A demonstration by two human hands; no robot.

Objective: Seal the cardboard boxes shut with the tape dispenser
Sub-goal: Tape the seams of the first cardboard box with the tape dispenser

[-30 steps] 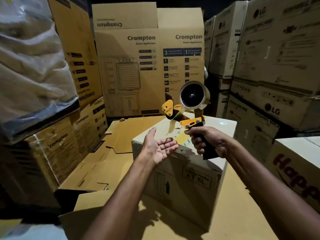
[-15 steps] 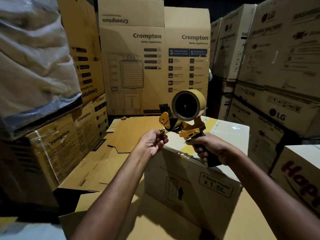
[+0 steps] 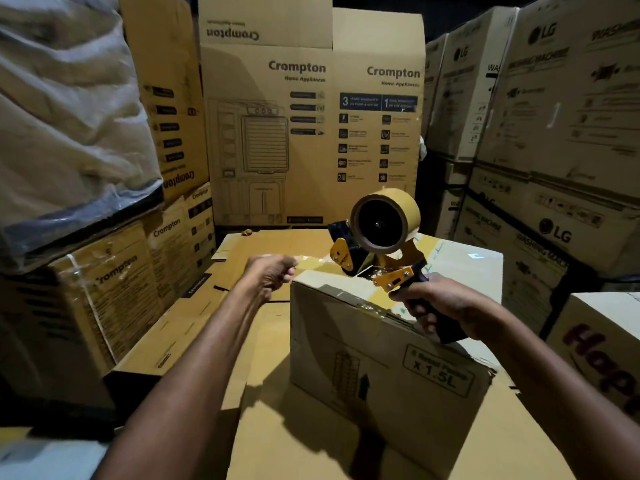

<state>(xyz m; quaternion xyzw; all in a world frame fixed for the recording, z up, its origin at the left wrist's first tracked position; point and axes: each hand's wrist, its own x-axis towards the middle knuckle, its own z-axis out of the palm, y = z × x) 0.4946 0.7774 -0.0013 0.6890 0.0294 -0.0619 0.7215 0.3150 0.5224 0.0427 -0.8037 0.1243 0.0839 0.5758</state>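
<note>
A brown cardboard box (image 3: 377,362) marked "x 1.5L" stands in front of me on flattened cardboard, its top flaps down. My right hand (image 3: 441,304) grips the black handle of a yellow tape dispenser (image 3: 382,244) holding a roll of tan tape, just above the box's top. My left hand (image 3: 270,275) is off the box's left top corner and pinches the free end of the tape strip (image 3: 311,262), which stretches from the dispenser to my fingers.
Flattened cardboard sheets (image 3: 194,327) cover the floor to the left and under the box. A tall Crompton carton (image 3: 311,126) stands behind. LG cartons (image 3: 554,150) are stacked on the right, Crompton boxes and a plastic-wrapped bundle (image 3: 69,116) on the left.
My left hand went from open, palm up, to pinching the tape end and has pulled it out to the left. The dispenser has turned and sunk closer to the box top.
</note>
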